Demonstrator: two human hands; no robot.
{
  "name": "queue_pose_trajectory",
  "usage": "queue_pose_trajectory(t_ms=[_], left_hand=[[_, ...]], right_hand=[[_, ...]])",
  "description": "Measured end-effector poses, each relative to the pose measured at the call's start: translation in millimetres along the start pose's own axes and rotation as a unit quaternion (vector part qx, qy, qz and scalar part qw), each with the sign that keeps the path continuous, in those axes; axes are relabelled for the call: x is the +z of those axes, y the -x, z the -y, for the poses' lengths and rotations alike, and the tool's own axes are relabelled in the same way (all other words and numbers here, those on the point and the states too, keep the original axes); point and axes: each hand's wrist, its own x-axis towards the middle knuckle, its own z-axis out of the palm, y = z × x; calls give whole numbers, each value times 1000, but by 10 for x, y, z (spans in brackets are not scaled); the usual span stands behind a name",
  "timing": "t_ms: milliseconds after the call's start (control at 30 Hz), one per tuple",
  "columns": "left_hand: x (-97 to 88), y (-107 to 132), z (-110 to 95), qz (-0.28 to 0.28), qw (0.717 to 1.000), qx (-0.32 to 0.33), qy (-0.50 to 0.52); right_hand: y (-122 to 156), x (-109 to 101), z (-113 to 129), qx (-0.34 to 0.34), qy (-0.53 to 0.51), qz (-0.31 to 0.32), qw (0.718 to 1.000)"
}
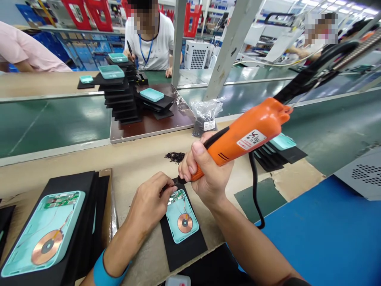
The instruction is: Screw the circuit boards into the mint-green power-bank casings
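My right hand (205,171) is wrapped round an orange electric screwdriver (244,135), its tip pointing down at the top edge of a small mint-green case (181,216). That case shows a copper coil and a green circuit board, and lies on a black foam pad (184,242). My left hand (150,202) rests on the bench beside the case, fingers curled and pinched at the screwdriver tip; what they pinch is hidden. A second, larger-looking mint case (44,234) with a copper coil sits on stacked black pads at lower left.
A small pile of dark screws (175,157) and a plastic bag of screws (205,117) lie beyond my hands. Stacked black pads with mint cases (122,91) stand on a brown board. Green conveyor belt (44,123) runs across. Other people work opposite. A blue mat (327,234) lies right.
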Motion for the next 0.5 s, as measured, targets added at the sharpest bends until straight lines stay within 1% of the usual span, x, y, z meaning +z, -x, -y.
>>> queue_pose_trajectory(t_ms=[100, 233, 333, 400, 500], left_hand=[[2, 14, -27, 3, 1000, -15, -5], [-8, 41, -55, 7, 999, -31, -43], [-7, 44, -50, 42, 996, -37, -66], [2, 36, -44, 69, 993, -60, -74], [13, 21, -46, 90, 988, -94, -83]], right_hand=[[10, -12, -5, -1, 0, 7, 1000], [14, -64, 41, 6, 14, 44, 999], [26, -111, 83, 30, 23, 75, 996], [43, -135, 84, 39, 22, 90, 995], [76, -154, 37, 36, 27, 93, 995]])
